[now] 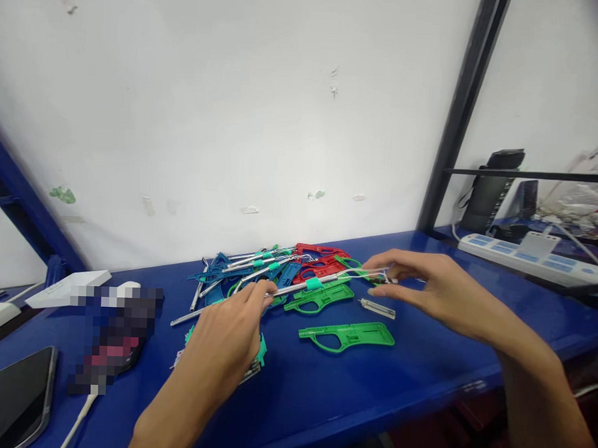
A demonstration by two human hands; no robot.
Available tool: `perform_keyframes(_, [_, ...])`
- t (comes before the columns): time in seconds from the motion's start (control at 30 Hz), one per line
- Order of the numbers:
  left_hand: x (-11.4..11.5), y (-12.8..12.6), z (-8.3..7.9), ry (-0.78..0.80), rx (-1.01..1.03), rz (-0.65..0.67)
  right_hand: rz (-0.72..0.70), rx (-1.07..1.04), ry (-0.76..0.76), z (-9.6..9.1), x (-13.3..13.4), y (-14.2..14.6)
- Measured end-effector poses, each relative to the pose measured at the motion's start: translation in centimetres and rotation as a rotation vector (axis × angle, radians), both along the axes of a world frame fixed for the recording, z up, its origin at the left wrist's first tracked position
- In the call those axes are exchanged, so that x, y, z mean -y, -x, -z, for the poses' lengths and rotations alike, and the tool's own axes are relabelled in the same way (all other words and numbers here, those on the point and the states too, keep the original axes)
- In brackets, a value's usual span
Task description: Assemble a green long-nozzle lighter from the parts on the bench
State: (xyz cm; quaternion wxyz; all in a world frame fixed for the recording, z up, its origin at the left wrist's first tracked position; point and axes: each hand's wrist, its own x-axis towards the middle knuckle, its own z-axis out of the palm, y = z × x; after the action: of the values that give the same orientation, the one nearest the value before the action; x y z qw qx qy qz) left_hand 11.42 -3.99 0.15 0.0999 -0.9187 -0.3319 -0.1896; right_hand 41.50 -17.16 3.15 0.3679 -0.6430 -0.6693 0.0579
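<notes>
My left hand (229, 336) is closed round one end of a thin metal rod with a teal collar (306, 285), held just above the blue bench (421, 378). My right hand (424, 287) pinches the rod's other end, where a thin white wire loops off it. Beneath them lies a pile of flat plastic handle-shaped pieces (278, 269) in blue, red and green, mixed with more metal rods. A single green handle piece (347, 334) lies apart in front. Close to my right hand rests a small metal part (377, 308).
A white wall stands behind the bench. At the left lie a dark phone (13, 397), a white cable and a white box (66, 286). A black post (459, 118) rises at the right, with a white power strip (528, 253) and a black device behind it.
</notes>
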Motion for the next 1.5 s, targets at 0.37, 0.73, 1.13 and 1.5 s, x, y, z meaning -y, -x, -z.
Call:
perform_keyframes(0.37, [0.1, -0.2, -0.4, 0.111, -0.129, -0.040, -0.079, 0.006, 0.264, 0.5, -0.8, 0.2])
perform_keyframes(0.73, [-0.9, -0.1, 0.9, 0.172, -0.285, -0.008, -0.146, 0.097, 0.475, 2.0, -2.2, 1.4])
perform_keyframes(1.13, [-1.3, 0.1, 1.6, 0.154, -0.304, -0.005, -0.144, 0.113, 0.502, 2.5, -2.6, 1.8])
perform_keyframes(1.5, [-1.9, 1.9, 0.0, 0.172, -0.274, -0.027, -0.183, 0.117, 0.436, 2.2, -2.9, 2.8])
